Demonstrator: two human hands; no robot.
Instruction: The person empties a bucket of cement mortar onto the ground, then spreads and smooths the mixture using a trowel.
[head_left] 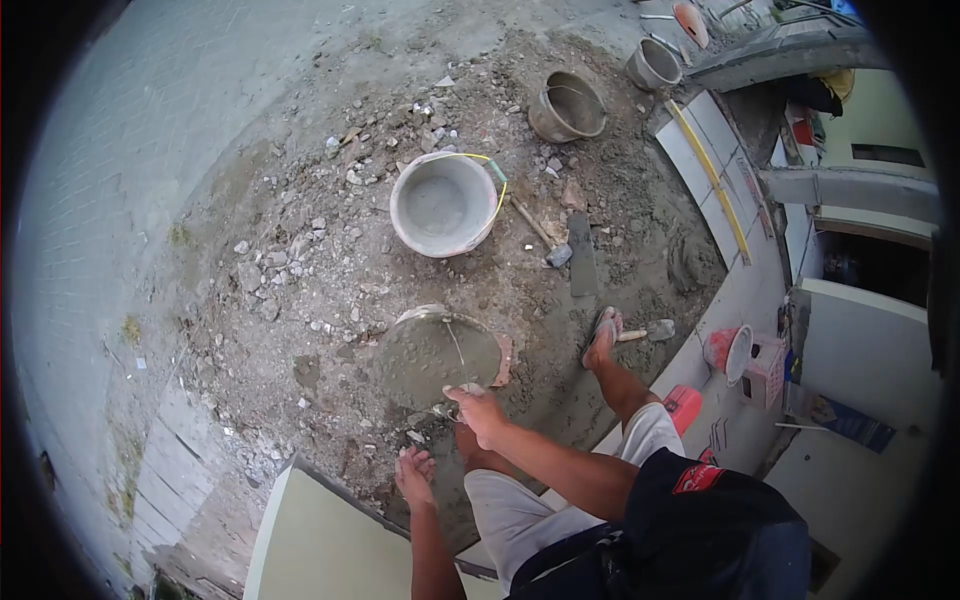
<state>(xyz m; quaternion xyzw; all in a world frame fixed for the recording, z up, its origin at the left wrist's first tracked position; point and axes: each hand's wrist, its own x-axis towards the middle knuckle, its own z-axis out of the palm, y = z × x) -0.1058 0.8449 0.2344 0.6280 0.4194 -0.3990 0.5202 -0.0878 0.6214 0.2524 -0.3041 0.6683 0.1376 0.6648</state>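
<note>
The right hand (pixel 476 412) is at the near rim of a round bucket filled with wet grey mortar (pixel 432 362), beside its thin wire handle (pixel 456 342); whether the fingers close on it cannot be told. The left hand (pixel 415 476) is open, palm up, fingers loosely curled, apart from the right. Beyond the filled bucket, on rubble-strewn ground (pixel 320 270), stand a pale round bucket with a yellow handle (pixel 443 205) and a wooden-handled hammer (pixel 545 238) lying beside it.

Pail (pixel 441 203) on rubble ground (pixel 320 270).
From the pail: tub (pixel 504 358) holding mortar (pixel 428 362) at six o'clock, hammer (pixel 556 254) at four, bucket (pixel 560 123) at two.
</note>
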